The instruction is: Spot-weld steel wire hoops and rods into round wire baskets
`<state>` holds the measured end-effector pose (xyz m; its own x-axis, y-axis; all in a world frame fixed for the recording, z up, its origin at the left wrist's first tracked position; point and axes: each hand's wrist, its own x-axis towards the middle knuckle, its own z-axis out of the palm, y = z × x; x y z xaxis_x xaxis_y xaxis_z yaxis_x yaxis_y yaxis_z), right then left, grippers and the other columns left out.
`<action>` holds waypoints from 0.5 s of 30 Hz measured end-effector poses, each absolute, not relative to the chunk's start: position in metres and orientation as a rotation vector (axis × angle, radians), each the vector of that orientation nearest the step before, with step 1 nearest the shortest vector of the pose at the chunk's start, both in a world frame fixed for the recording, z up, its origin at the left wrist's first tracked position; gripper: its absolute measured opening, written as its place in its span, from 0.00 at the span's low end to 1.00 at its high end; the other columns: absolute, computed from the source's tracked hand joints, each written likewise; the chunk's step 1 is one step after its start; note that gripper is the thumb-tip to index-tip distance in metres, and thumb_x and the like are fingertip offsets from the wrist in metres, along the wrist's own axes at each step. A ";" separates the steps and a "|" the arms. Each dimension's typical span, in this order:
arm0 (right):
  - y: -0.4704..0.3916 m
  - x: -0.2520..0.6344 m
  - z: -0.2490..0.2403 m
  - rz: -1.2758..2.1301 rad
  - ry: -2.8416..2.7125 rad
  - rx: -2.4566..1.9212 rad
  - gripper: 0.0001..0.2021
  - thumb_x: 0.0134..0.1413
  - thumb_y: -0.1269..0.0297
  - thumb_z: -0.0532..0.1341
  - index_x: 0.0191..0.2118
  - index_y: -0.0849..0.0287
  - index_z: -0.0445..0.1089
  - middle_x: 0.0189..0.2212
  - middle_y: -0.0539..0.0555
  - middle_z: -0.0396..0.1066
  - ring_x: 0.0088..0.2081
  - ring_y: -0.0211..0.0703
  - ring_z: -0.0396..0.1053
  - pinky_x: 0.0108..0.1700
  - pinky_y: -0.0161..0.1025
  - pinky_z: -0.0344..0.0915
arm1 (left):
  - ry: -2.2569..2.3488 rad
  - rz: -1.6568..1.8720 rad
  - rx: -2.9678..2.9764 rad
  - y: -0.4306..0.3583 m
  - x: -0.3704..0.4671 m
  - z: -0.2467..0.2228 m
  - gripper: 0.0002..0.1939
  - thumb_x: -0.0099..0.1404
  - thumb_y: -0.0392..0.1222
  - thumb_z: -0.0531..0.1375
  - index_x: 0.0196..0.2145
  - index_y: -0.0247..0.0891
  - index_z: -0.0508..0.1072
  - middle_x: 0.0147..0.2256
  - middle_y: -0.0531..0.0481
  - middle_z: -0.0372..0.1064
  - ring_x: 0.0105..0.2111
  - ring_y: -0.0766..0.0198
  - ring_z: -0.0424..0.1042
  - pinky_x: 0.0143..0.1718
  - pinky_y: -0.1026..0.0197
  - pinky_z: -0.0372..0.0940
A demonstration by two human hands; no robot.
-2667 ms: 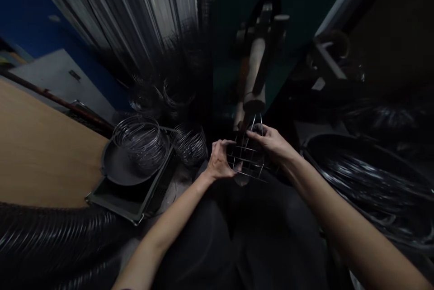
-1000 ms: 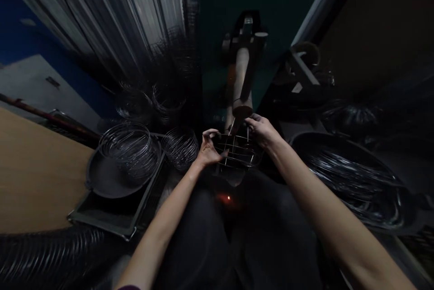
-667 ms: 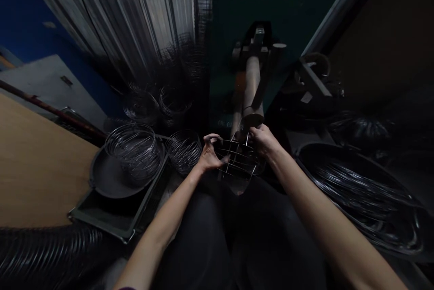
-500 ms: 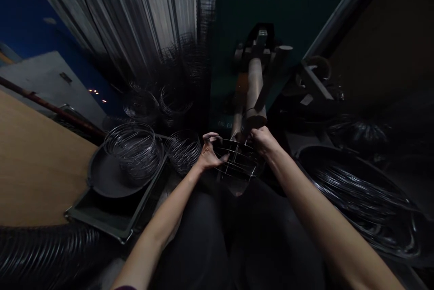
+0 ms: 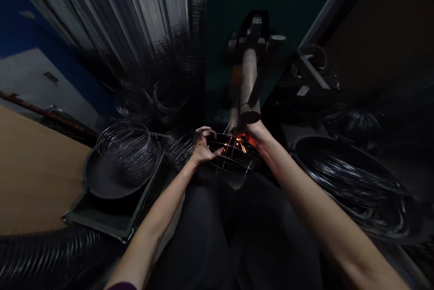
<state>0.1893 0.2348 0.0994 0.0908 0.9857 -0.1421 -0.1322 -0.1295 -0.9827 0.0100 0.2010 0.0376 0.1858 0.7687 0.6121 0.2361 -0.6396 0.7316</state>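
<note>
A round frame of thin metal wire (image 5: 233, 159), with several rings and cross wires, is held above my lap. My left hand (image 5: 204, 146) grips its left side, thumb below and fingers curled over the top. My right hand (image 5: 258, 135) is closed at the far right side of the frame, its fingertips partly hidden under the machine's arm. Just above the frame ends the thick metal cylinder of a welding machine (image 5: 249, 77). Orange sparks (image 5: 240, 143) fly between the hands where the wires meet the machine's lower tip, lighting the right fingers.
At left, bundled wire rings (image 5: 127, 147) lie in a dark round pan (image 5: 101, 174) on a green-edged tray (image 5: 98, 220). More wire rings (image 5: 179, 145) stand near my left hand. A large pan of loose wires (image 5: 356, 186) sits at right. Corrugated metal sheeting (image 5: 135, 9) rises behind.
Sparks have appeared at the wires under the machine's tip, and an orange glow falls on my right fingers. Both hands keep their hold; the whole view has shifted slightly.
</note>
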 end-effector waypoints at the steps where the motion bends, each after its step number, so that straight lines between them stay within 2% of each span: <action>1: 0.238 0.191 0.103 1.298 -0.924 -1.288 0.08 0.44 0.68 0.62 0.29 0.59 0.60 0.15 0.44 0.59 0.14 0.30 0.56 0.15 0.28 0.54 | 0.953 1.452 1.996 0.202 0.010 0.038 0.33 0.47 0.41 0.67 0.43 0.41 0.49 0.36 0.50 0.59 0.36 0.62 0.67 0.42 0.53 0.63; 3: 0.247 0.196 0.112 1.322 -0.834 -1.365 0.06 0.45 0.73 0.61 0.26 0.60 0.60 0.13 0.44 0.58 0.13 0.29 0.53 0.14 0.27 0.51 | 0.955 1.424 2.023 0.203 0.011 0.036 0.33 0.47 0.40 0.66 0.44 0.40 0.49 0.37 0.49 0.60 0.37 0.61 0.67 0.42 0.53 0.63; 6: 0.259 0.207 0.130 1.336 -0.794 -1.434 0.09 0.49 0.74 0.59 0.23 0.61 0.59 0.11 0.45 0.56 0.12 0.28 0.49 0.13 0.27 0.46 | 0.892 1.396 2.103 0.201 0.013 0.028 0.35 0.47 0.41 0.66 0.46 0.39 0.50 0.40 0.46 0.61 0.38 0.59 0.68 0.42 0.52 0.64; 9: 0.249 0.213 0.142 1.337 -0.811 -1.432 0.09 0.51 0.72 0.59 0.23 0.61 0.58 0.11 0.44 0.55 0.11 0.27 0.48 0.12 0.27 0.44 | 0.855 1.358 2.252 0.190 0.005 0.018 0.39 0.44 0.46 0.68 0.49 0.39 0.53 0.44 0.42 0.62 0.46 0.54 0.66 0.48 0.47 0.62; 12: 0.213 0.214 0.137 1.346 -0.856 -1.368 0.09 0.50 0.67 0.61 0.26 0.61 0.59 0.14 0.45 0.58 0.12 0.27 0.50 0.13 0.26 0.45 | 0.856 1.070 2.425 0.167 -0.022 0.020 0.49 0.40 0.54 0.70 0.56 0.41 0.53 0.50 0.38 0.63 0.56 0.46 0.58 0.58 0.39 0.47; 15: 0.164 0.207 0.117 1.258 -0.881 -1.273 0.14 0.47 0.57 0.64 0.29 0.60 0.60 0.18 0.47 0.64 0.16 0.29 0.58 0.15 0.25 0.51 | 0.938 0.750 2.348 0.141 -0.052 0.038 0.59 0.40 0.61 0.68 0.63 0.41 0.44 0.59 0.34 0.54 0.63 0.43 0.46 0.61 0.36 0.34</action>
